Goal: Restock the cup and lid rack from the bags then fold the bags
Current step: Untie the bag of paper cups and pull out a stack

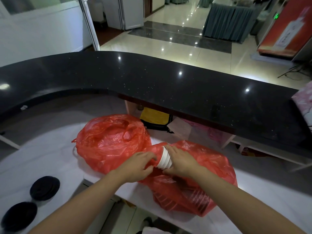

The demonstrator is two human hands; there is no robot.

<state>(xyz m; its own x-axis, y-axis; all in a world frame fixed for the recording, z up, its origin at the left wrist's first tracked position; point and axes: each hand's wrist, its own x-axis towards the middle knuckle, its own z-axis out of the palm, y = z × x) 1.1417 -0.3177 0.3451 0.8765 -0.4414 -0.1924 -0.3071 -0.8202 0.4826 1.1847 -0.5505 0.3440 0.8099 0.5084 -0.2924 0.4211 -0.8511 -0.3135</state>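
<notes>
Two red plastic bags lie on the white counter (42,157). The left bag (111,141) is bulky and round. The right bag (199,183) lies flatter, with ribbed shapes showing through near its front end. A short stack of white paper cups (164,158) pokes out of the right bag's mouth. My right hand (180,161) grips this stack from the right. My left hand (138,166) pinches the red plastic at the bag's mouth, just left of the cups.
Two black round lid stacks, one (44,187) behind the other (19,216), sit at the counter's left front. A raised black bar top (152,78) curves behind the bags. Under it are a yellow cloth (154,117) and pink items. A gap in the counter opens below my arms.
</notes>
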